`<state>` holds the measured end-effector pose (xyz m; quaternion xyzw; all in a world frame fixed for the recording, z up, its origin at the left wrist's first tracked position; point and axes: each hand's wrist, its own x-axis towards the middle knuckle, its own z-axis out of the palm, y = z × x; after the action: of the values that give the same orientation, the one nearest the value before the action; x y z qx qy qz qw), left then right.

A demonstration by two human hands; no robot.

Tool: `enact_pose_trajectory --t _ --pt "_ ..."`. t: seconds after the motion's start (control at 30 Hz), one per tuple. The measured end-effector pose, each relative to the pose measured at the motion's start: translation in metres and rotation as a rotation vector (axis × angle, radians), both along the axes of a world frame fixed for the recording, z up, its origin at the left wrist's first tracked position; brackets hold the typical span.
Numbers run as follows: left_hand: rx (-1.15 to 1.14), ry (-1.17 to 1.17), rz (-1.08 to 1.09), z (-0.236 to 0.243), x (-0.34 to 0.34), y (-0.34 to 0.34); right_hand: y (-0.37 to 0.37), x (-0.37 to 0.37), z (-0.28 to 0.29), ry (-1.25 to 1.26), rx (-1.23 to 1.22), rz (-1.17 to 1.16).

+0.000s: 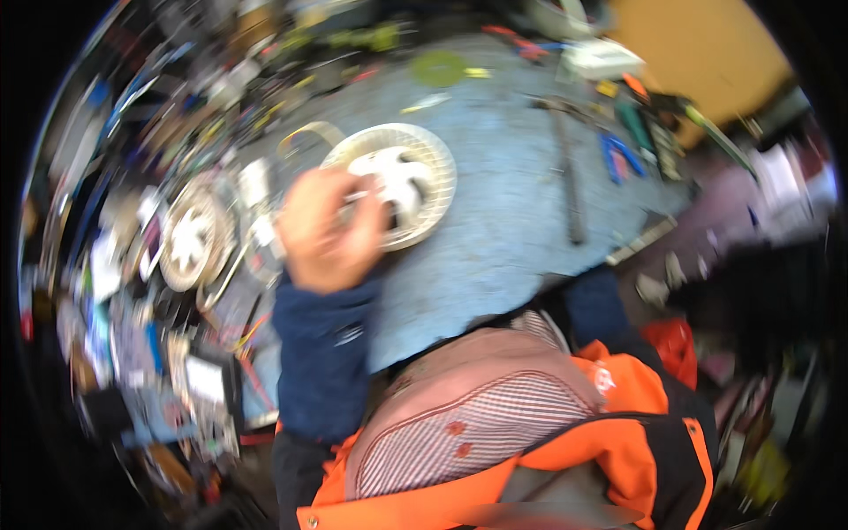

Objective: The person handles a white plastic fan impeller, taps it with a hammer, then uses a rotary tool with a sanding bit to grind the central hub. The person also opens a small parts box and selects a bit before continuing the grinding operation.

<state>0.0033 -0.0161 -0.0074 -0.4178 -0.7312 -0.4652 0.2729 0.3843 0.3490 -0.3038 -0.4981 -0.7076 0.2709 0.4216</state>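
Observation:
My left hand (329, 228) reaches over the blue worktop. Its fingers are curled on the near-left side of a round white fan (435, 181) with a ribbed rim and curved blades at the centre. Motion blurs the fingertips, and the hand covers part of the fan's rim and hub. A thin pale strip (320, 131) curves out behind the fan. My right hand is not in view; only a dark blue sleeve (596, 305) shows beyond the table's near edge.
A second white fan (190, 237) lies among clutter on the left. A hammer (570, 177), blue-handled pliers (616, 159) and other hand tools lie on the right side of the blue table (495, 230). A white box-shaped thing (602, 58) stands at the back by a yellow-orange surface (698, 53).

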Motion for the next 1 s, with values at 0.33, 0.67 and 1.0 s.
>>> enact_pose_trajectory --t 0.33,0.67,1.0 --pt "-0.004 -0.137 0.042 -0.019 -0.022 0.002 0.007 -0.117 -0.026 -0.111 0.069 -0.009" --pt "-0.127 -0.104 0.041 -0.008 -0.024 -0.017 -0.066 -0.088 -0.005 0.075 0.093 0.145" --pt "-0.706 -0.141 -0.153 0.001 -0.022 -0.012 -0.129 0.058 0.089 0.585 -0.439 0.438"
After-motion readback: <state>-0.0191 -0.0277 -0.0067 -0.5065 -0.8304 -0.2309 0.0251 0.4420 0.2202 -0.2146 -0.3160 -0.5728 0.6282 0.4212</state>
